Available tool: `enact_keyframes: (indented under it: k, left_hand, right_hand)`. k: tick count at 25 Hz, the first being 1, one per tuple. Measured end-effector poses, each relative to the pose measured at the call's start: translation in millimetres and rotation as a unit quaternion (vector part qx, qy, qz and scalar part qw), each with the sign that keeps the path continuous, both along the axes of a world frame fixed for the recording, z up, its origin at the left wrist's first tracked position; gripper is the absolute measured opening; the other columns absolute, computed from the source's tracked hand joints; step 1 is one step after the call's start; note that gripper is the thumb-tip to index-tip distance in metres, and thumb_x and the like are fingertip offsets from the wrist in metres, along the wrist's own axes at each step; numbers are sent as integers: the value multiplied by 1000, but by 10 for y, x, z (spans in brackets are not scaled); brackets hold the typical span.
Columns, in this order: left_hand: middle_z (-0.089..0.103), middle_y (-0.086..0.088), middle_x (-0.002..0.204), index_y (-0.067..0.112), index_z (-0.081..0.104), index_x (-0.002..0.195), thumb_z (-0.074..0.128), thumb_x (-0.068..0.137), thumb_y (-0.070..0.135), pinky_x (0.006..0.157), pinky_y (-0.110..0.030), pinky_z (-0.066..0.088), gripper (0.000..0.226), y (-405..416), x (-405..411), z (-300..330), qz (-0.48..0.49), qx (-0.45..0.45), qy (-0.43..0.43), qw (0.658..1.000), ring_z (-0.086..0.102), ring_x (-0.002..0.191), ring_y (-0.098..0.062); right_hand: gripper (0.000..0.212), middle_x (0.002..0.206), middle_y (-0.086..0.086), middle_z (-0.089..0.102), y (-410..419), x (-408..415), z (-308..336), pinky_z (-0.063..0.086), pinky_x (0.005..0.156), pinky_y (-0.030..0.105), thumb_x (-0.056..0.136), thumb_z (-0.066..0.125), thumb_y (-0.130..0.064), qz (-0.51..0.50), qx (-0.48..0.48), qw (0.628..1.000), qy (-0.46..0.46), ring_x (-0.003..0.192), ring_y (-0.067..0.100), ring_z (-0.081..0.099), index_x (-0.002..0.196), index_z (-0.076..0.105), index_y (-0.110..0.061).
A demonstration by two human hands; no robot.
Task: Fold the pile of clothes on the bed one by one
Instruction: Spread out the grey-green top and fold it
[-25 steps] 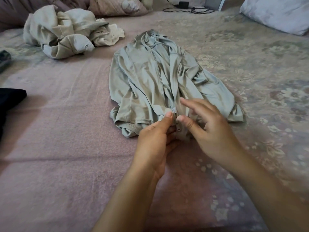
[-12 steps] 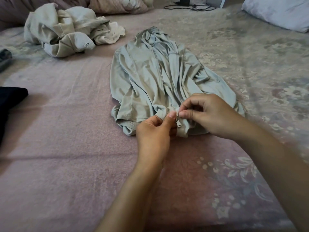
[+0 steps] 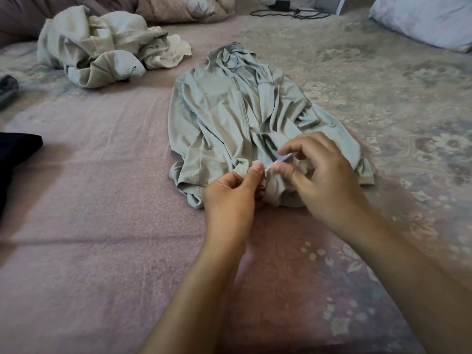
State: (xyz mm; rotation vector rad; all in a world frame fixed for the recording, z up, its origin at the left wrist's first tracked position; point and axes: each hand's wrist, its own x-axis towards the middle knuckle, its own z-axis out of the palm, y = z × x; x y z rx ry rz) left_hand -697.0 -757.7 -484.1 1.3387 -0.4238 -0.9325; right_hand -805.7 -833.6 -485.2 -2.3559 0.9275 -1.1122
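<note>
A pale grey-green zip jacket (image 3: 229, 116) lies crumpled lengthwise on the pink bed cover (image 3: 89, 200), hood end away from me. My left hand (image 3: 229, 198) pinches the jacket's near hem beside the zipper, thumb on top. My right hand (image 3: 319, 172) pinches the other side of the zipper at the hem, its other fingers curled above the cloth. The zipper pull hangs between the two thumbs. A heap of beige clothes (image 3: 102, 49) lies at the far left.
A black garment (image 3: 15, 154) lies at the left edge, with a dark grey item (image 3: 7, 88) beyond it. A white pillow (image 3: 429, 19) sits far right, a pink pillow (image 3: 184, 8) at the back, and a charger with cable (image 3: 288, 8) near the headboard.
My right hand opened slightly and lifted its fingers while still pinching at the zipper; my left hand stayed at the hem. The jacket has barely shifted.
</note>
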Motion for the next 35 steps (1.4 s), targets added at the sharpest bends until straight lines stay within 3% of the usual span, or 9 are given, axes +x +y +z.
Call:
enact_keyframes:
  k: [9, 13, 15, 17, 20, 23, 26, 28, 35]
  left_hand:
    - [74, -7, 81, 6, 72, 90, 53, 96, 29, 74, -32, 58, 30, 52, -32, 129, -71, 34, 67, 995, 71, 77, -18]
    - [71, -3, 65, 9, 69, 75, 45, 99, 35, 51, -27, 54, 43, 171, 260, 307, -79, 93, -183, 975, 67, 60, -16]
    - [67, 3, 63, 10, 70, 77, 46, 98, 37, 54, -27, 51, 41, 81, 397, 388, -65, 53, -369, 926, 63, 57, -11]
    - [67, 5, 72, 10, 72, 89, 46, 97, 42, 57, -23, 48, 42, -117, 404, 466, -179, 58, -477, 859, 58, 55, -7]
    - [69, -6, 85, 9, 72, 92, 48, 95, 47, 72, -34, 51, 44, -413, 390, 435, -352, 134, -574, 727, 62, 71, -17]
    - [58, 2, 91, 16, 65, 111, 62, 87, 43, 84, -35, 47, 36, -487, 447, 166, -375, 67, -616, 689, 54, 85, -14]
    - [39, 4, 141, 37, 42, 140, 51, 89, 53, 109, -38, 19, 54, -432, 448, -93, -361, 66, -707, 605, 27, 135, -20]
    - [9, 14, 159, 43, 28, 145, 31, 96, 52, 114, -41, -1, 50, -437, 445, -170, -382, 95, -750, 531, -2, 146, -10]
    - [-2, 16, 158, 42, 17, 148, 20, 101, 48, 117, -48, -5, 48, -467, 439, -217, -420, 129, -735, 517, -3, 145, -1]
  right_hand:
    - [23, 84, 11, 68, 82, -50, -112, 54, 71, 39, 95, 52, -15, 14, -235, 969, 69, 78, 26, 66, 92, 70, 1]
    - [21, 84, 11, 67, 8, -241, -73, 52, 76, 29, 94, 53, -11, 82, -215, 972, 38, 79, 24, 65, 90, 69, 3]
    - [20, 83, 12, 67, -22, -330, -43, 51, 74, 30, 94, 55, -9, 100, -243, 964, 43, 76, 25, 65, 91, 70, 4]
    - [18, 83, 13, 68, -28, -383, -43, 52, 73, 32, 95, 57, -7, 97, -311, 943, 67, 74, 26, 65, 93, 71, 4]
    - [14, 79, 13, 68, 11, -410, -141, 53, 70, 33, 92, 61, -4, 108, -385, 911, 96, 69, 26, 63, 90, 72, 4]
    - [14, 75, 10, 65, 92, -409, -365, 49, 59, 37, 91, 62, -6, 127, -345, 924, 106, 64, 26, 59, 83, 72, 0]
    - [15, 75, 10, 63, 160, -406, -531, 49, 58, 40, 92, 61, -9, 108, -293, 944, 111, 64, 27, 58, 82, 70, -2]
    - [16, 76, 10, 63, 183, -415, -555, 49, 58, 41, 92, 59, -9, 96, -282, 948, 117, 65, 28, 57, 82, 69, -2]
    - [16, 76, 13, 65, 224, -439, -535, 48, 59, 40, 92, 59, -4, 85, -341, 928, 124, 65, 29, 58, 82, 70, 2]
